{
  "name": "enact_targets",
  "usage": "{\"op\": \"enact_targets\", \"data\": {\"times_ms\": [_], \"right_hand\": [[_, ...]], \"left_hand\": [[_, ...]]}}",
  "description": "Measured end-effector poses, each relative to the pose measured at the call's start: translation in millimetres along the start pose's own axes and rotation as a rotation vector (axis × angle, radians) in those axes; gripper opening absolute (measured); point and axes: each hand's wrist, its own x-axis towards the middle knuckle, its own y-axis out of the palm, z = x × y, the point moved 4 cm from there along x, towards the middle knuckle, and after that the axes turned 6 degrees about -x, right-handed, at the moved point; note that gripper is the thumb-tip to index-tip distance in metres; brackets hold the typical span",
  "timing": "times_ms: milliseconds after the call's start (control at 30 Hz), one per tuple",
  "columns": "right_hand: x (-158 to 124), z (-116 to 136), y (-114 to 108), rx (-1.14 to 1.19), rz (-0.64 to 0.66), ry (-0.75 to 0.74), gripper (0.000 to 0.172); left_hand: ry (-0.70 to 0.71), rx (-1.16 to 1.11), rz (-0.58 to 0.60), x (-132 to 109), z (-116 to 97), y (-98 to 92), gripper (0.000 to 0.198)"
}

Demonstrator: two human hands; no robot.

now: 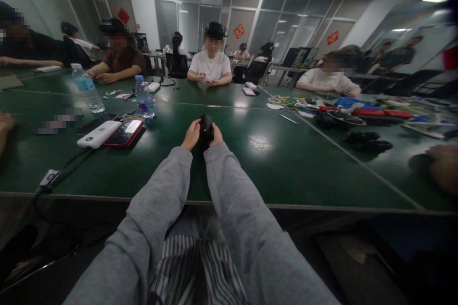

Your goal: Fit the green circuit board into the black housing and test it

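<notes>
A small black object (206, 126) with a glossy surface is held between both my hands above the green table (243, 171). I cannot make out exactly what it is. My left hand (192, 134) grips its left side, with the fingertips against the edge. On the other side, my right hand (216, 136) is closed around its right and lower part, and most of those fingers are hidden behind it. To the left of my hands lie a white power bank (99, 134) and a phone in a red case (125, 132).
Two water bottles (88, 88) (145, 97) stand at the left. A cable (67, 164) runs off the front edge. At right are a pile of coloured cables (296, 103), a white pen (288, 119) and black items (368, 142). People sit around the table; another person's hand (445, 164) rests far right.
</notes>
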Motion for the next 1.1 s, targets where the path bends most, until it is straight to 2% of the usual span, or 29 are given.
{"op": "enact_targets", "data": {"times_ms": [100, 300, 400, 567, 700, 800, 967, 1100], "right_hand": [[-7.5, -0.3, 0.2, 0.027, -0.075, 0.123, 0.018], [-19.0, 2.0, 8.3, 0.051, -0.030, 0.154, 0.023], [-21.7, 2.5, 9.9, 0.032, -0.019, 0.157, 0.025], [-22.8, 1.9, 10.4, -0.018, -0.017, 0.163, 0.023], [-21.0, -0.5, 11.1, -0.028, -0.005, 0.159, 0.024], [-18.9, -0.8, 11.0, -0.024, -0.007, 0.133, 0.021], [-16.9, 3.0, 5.0, -0.005, -0.099, 0.112, 0.019], [-17.9, 6.6, 0.8, 0.063, -0.080, 0.166, 0.028]], "left_hand": [[0.085, 0.136, 0.040, -1.2, -3.8, -0.6, 0.035], [0.178, 0.354, 0.015, -5.7, -14.1, -4.2, 0.035], [0.156, 0.357, 0.006, -7.2, -14.1, -4.1, 0.038], [0.120, 0.366, -0.041, -10.3, -12.5, -4.4, 0.058], [0.087, 0.383, -0.083, -13.6, -15.6, -6.5, 0.057], [0.091, 0.330, -0.117, -15.3, -20.4, -9.1, 0.053], [0.081, 0.122, -0.170, -11.4, -23.8, -12.8, 0.046], [-0.074, -0.171, -0.171, -7.8, -22.7, -11.5, 0.042]]}}
